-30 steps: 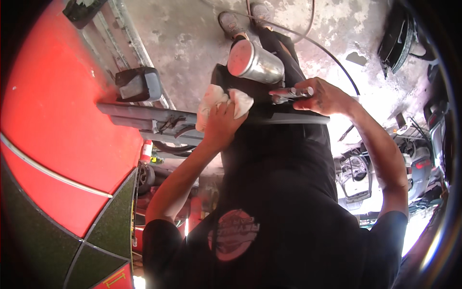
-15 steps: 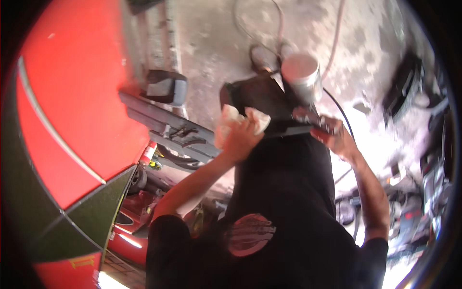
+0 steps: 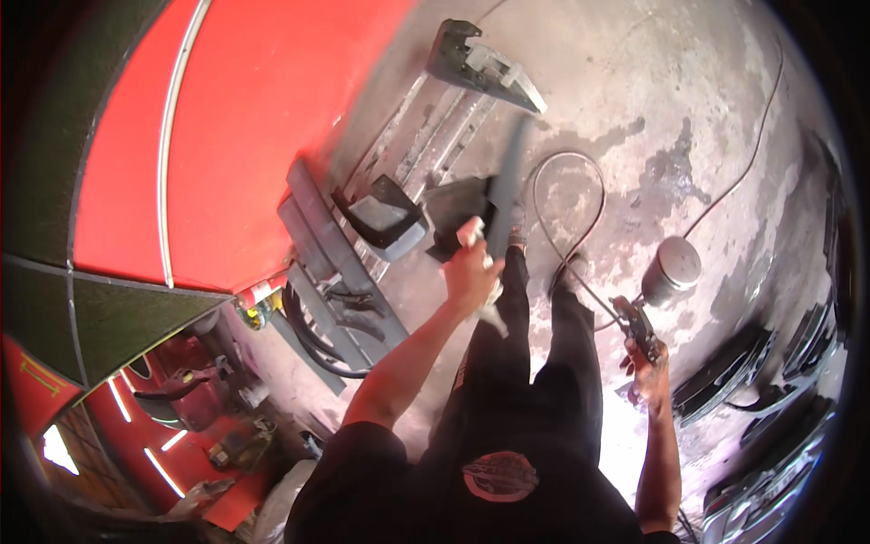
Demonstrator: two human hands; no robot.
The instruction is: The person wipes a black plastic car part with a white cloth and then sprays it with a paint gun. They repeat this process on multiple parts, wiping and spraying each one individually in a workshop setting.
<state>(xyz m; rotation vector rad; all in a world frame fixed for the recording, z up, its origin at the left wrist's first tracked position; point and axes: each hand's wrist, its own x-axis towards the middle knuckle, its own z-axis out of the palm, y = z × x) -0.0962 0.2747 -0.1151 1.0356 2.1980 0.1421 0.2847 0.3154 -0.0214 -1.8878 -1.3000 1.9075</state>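
My left hand (image 3: 469, 283) is closed on a crumpled pale cloth (image 3: 489, 313), which sticks out above and below the fingers. Just beyond it, a long dark grey trim piece (image 3: 513, 172) stands out, blurred; whether my fingers also grip its near end, I cannot tell. Off to the right, my right hand (image 3: 648, 370) is wrapped round the handle of a spray gun (image 3: 636, 326). A metal cup with a round lid (image 3: 672, 270) sits at the gun's far end. From the gun a thin hose (image 3: 602, 181) loops over the floor.
A red panel wall (image 3: 263, 136) rises at left. Grey trim parts (image 3: 335, 272) and a dark boxy part (image 3: 385, 218) lie beside a metal rack (image 3: 444, 127), with another dark part (image 3: 467, 59) at its far end. Black curved parts (image 3: 729, 376) line the right side.
My hands have moved apart, the spray gun going right and the cloth away from my body. The trim piece, which lay across in front of me, now points away. The view has turned.
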